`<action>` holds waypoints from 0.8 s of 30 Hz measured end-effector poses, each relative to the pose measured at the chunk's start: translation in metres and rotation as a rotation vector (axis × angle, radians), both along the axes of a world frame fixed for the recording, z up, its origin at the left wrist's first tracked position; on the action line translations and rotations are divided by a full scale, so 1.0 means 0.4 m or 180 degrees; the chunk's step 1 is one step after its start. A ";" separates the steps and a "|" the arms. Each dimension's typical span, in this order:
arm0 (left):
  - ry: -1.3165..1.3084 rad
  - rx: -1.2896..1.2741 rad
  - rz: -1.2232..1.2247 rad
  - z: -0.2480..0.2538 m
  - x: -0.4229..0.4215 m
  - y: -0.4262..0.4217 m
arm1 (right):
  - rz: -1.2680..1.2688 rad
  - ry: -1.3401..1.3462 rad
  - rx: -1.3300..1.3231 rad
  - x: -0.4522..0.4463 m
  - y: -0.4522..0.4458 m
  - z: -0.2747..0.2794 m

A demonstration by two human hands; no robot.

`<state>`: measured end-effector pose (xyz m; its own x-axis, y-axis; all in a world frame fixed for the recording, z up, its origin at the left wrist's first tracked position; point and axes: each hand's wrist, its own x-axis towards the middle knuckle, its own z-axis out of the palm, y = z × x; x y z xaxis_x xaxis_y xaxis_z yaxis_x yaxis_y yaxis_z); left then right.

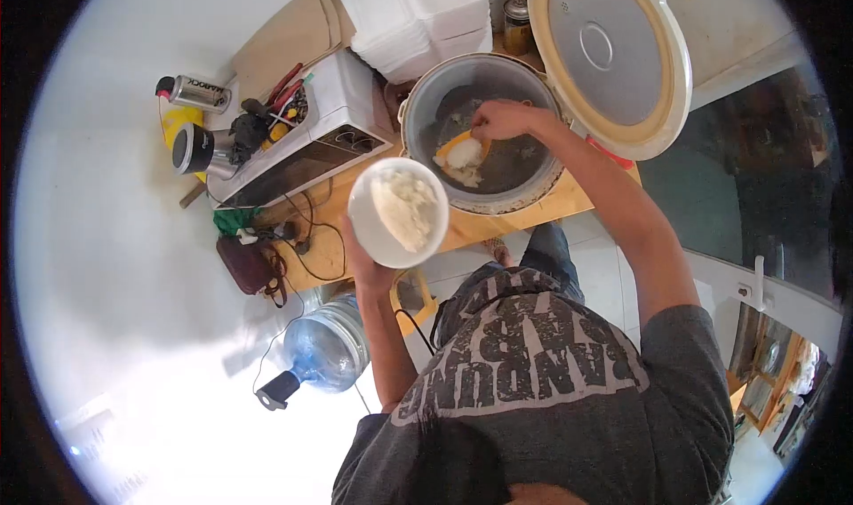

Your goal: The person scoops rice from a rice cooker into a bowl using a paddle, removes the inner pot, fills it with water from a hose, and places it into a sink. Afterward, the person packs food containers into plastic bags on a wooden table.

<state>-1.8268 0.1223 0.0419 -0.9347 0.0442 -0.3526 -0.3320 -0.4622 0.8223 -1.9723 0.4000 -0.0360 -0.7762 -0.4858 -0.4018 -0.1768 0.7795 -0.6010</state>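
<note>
My left hand (364,265) is wrapped round the side of a white bowl (366,212), held up in front of the table. Cooked white rice (409,210) is heaped along one side of the bowl. Inside a large rice cooker (425,105), my right hand (502,120) grips an orange rice paddle (456,141) with a clump of rice on it. Loose rice (466,178) lies in the pot just under the paddle. The paddle's handle is mostly hidden by my fingers. The cooker's round lid (675,70) stands raised on the right.
Stacked white foam boxes (418,16) stand behind the cooker, near spray cans (517,25). A white appliance (346,96) with tools on top sits left of it on the wooden table (569,198). Cables (311,225) trail there. Below is a blue water jug (329,345).
</note>
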 end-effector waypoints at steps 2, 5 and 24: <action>0.0112 -0.0035 0.0312 0.006 -0.014 -0.008 | -0.0094 0.0215 -0.0105 -0.003 0.006 0.025; 0.0270 -0.0049 0.0651 -0.027 -0.034 -0.030 | -0.0364 0.0439 -0.0165 0.001 0.008 0.076; 0.0157 0.0383 0.0876 -0.063 -0.103 0.200 | -0.1419 0.2276 0.0282 0.144 -0.051 0.376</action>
<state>-1.8681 0.2024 0.0166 -0.9333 -0.1745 -0.3140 -0.1416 -0.6245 0.7681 -1.9146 0.3794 0.1142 -0.9695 -0.0637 0.2367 -0.1559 0.9054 -0.3949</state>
